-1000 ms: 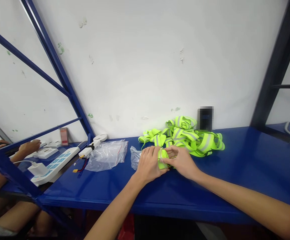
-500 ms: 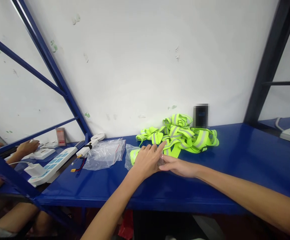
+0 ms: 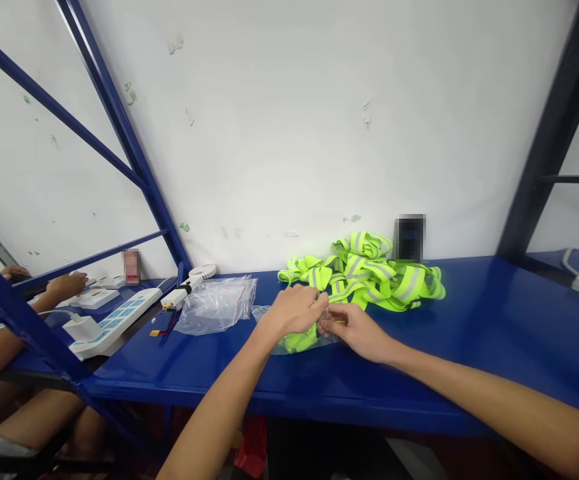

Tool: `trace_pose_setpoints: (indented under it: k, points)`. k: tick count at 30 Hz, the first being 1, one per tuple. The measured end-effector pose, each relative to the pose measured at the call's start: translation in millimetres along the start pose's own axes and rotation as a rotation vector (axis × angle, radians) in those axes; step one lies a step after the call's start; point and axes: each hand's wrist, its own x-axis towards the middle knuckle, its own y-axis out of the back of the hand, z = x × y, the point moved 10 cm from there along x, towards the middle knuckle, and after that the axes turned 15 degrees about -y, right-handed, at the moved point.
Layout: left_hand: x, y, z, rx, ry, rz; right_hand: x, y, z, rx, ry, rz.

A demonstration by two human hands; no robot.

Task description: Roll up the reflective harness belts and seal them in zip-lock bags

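Near the front of the blue table lies a clear plastic bag (image 3: 274, 348) with a folded neon-yellow reflective strap (image 3: 302, 340) inside. My left hand (image 3: 296, 310) bends over the bag, its fingers closed on the bag's right end. From the right, my right hand (image 3: 356, 330) pinches the same end, thumb and fingers together. Both hands' fingertips meet there, and the left hand covers part of the bag. Just behind them a tangled heap of neon-yellow reflective straps (image 3: 369, 270) with grey stripes rests against the wall.
Flat clear bags (image 3: 214, 307) lie left of my hands, beside a small white fan (image 3: 202, 271) and a white device with red and black wires (image 3: 174, 297). A power strip (image 3: 124, 320) sits beyond the blue frame, near a co-worker's hand (image 3: 66, 287). A blurred dark object (image 3: 409, 239) stands behind the heap.
My left hand has turned and its raised index finger has come down onto the bag's end. More of the bagged strap shows below the hand. The camera view has shifted slightly left.
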Motion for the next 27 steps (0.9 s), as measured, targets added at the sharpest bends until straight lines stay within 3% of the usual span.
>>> trace_pose_setpoints:
  k: [6,10,19,24,27]
  points:
    - [-2,-12.8,3,0.068,0.051,0.115,7,9,20,0.342,-0.198,-0.048]
    - [-3,-12.0,-7,0.072,0.080,0.165,9,16,35,0.469,-0.285,0.056]
    - [0,-10.1,-15,-0.088,-0.025,0.244,15,36,16,0.069,0.011,0.277]
    - [-6,-5.8,-9,-0.060,-0.052,0.277,21,19,22,0.198,-0.019,0.131]
    - [-8,-4.2,-5,0.008,-0.054,0.272,19,22,25,0.258,-0.047,0.193]
